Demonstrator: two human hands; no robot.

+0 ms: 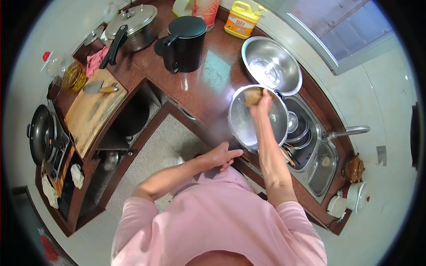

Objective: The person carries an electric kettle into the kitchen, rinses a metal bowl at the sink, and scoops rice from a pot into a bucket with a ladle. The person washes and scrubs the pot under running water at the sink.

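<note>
A large silvery metal pot (242, 120) is tilted at the counter's front edge, beside the sink, with its inside facing up. Inside it, near the far wall, my right hand (263, 104) is closed round a tan scrub brush (253, 95). A small dark grip shows on the pot's far rim. My left hand (222, 157) is curled at the pot's near side, thumb toward the rim, where it seems to grip a dark handle mostly hidden by the fingers. Behind the pot stands a wide steel basin (271, 62).
On the right, the double sink (306, 166) holds metal bowls (298, 133) under a faucet (348, 131). A black pitcher (186, 46), yellow detergent jug (242, 20) and lidded pot (133, 29) stand at the back. A knife (100, 87) lies on a cutting board (95, 113).
</note>
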